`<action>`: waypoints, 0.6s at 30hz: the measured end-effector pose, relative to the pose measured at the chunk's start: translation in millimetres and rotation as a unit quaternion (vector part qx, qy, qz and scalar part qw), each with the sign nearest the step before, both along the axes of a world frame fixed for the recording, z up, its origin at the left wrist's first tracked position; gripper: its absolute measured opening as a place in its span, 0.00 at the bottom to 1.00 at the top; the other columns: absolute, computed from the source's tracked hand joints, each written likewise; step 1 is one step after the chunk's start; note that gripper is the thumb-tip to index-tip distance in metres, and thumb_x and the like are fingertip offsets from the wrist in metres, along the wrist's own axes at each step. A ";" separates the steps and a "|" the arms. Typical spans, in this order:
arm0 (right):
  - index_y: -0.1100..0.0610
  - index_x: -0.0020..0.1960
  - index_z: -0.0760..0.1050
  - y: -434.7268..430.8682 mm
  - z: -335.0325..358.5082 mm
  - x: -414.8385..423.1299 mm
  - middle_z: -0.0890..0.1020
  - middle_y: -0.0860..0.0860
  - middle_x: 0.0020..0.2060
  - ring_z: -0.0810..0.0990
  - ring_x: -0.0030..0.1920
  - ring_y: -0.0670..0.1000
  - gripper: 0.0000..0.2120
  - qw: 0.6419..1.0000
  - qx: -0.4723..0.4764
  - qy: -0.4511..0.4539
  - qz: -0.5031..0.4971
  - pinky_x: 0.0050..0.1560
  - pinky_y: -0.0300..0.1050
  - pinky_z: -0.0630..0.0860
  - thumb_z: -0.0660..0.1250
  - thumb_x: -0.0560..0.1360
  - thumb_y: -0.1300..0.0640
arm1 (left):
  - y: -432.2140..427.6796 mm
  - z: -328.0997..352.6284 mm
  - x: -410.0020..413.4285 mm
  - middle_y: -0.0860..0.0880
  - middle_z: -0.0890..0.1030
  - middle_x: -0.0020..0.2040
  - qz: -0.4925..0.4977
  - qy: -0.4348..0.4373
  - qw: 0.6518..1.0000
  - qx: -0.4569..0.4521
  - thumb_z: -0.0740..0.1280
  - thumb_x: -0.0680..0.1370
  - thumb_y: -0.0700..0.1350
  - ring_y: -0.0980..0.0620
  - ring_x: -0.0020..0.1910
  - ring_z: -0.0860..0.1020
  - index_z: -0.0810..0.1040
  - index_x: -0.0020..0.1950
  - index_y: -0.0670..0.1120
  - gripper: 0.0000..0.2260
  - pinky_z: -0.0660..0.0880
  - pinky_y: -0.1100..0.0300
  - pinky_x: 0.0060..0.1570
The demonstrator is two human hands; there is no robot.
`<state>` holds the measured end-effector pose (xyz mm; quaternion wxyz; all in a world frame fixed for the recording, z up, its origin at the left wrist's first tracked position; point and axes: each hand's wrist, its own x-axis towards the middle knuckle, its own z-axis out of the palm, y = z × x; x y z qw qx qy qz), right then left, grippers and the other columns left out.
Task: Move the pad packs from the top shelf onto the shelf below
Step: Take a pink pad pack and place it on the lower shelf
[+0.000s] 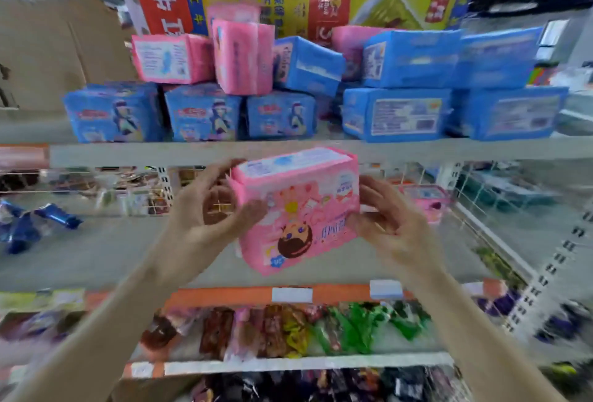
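**One pink pack, two hands**

Centre frame: the left hand [205,209] and right hand [388,218] grasp the held pack [298,212] by its ends, fingers curled round it, just under the top shelf [192,152]. Up there sit eight blue packs [394,114] and four pink packs [173,58]. One lone pack [426,202] lies at the right on the shelf below [128,250].

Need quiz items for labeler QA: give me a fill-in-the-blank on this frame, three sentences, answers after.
1. The held pack is ____ in colour.
2. Counting left hand and right hand, ____ hands grip it (number).
3. On the top shelf, the bottom-row packs are all ____.
Answers: pink; two; blue.
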<state>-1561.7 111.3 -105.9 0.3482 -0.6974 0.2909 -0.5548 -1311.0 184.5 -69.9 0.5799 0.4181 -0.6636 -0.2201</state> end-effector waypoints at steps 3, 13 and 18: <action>0.44 0.62 0.73 2.7 -26.8 -50.8 0.84 0.41 0.56 0.82 0.57 0.44 0.23 0.998 0.047 0.036 -0.004 0.48 0.36 0.77 0.74 0.70 0.57 | -10.4 -41.5 -48.5 0.58 0.84 0.47 0.014 0.010 1.000 0.016 0.71 0.69 0.59 0.61 0.44 0.81 0.77 0.61 0.64 0.19 0.80 0.60 0.41; 0.47 0.68 0.68 22.6 -105.5 -162.1 0.80 0.49 0.61 0.83 0.51 0.39 0.26 0.947 0.315 0.043 -0.038 0.49 0.35 0.79 0.74 0.74 0.52 | -46.6 -110.9 -183.8 0.48 0.83 0.57 -0.015 0.161 0.978 0.128 0.75 0.68 0.59 0.43 0.56 0.83 0.77 0.60 0.60 0.22 0.83 0.44 0.46; 0.52 0.71 0.68 25.2 -117.7 -154.0 0.82 0.51 0.61 0.82 0.59 0.51 0.36 0.932 0.355 -0.066 0.015 0.60 0.53 0.79 0.76 0.69 0.43 | -48.0 -134.1 -231.2 0.51 0.83 0.57 -0.050 0.273 0.945 0.173 0.77 0.66 0.53 0.46 0.57 0.83 0.75 0.61 0.51 0.26 0.83 0.53 0.47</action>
